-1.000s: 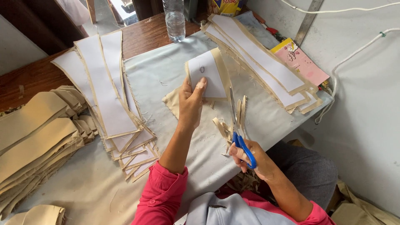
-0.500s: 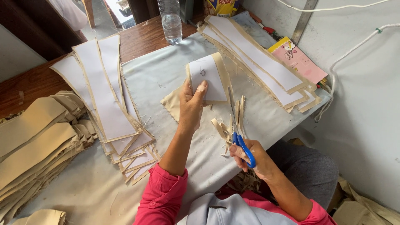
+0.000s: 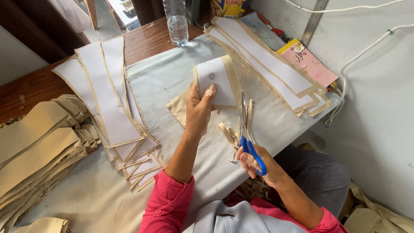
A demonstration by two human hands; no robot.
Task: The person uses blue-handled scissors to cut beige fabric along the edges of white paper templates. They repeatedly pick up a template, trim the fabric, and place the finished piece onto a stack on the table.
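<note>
I see my left hand [image 3: 199,110] raised over the desk [image 3: 172,77], fingers curled and thumb pressed flat against the face of a white card template backed with tan fabric [image 3: 217,82], pinching the piece along its lower left edge. The piece is held nearly upright, tilted a little away from me, above the grey cloth that covers the desk. My right hand [image 3: 258,164] sits lower and nearer my body, closed through the loops of a pair of blue-handled scissors [image 3: 250,142]; the steel blades point up towards the bottom right corner of the held piece and stand only slightly parted. Thin tan fabric trimmings [image 3: 228,133] hang beside the blades, just left of them, and I cannot tell whether they touch the steel.

To the left lies a fanned stack of long white-faced strips with tan edges [image 3: 112,108], and further left a pile of plain tan fabric strips [image 3: 39,146]. A similar stack of long white-faced pieces [image 3: 267,64] rests at the far right of the desk, with a clear plastic water bottle [image 3: 176,21] standing behind.
</note>
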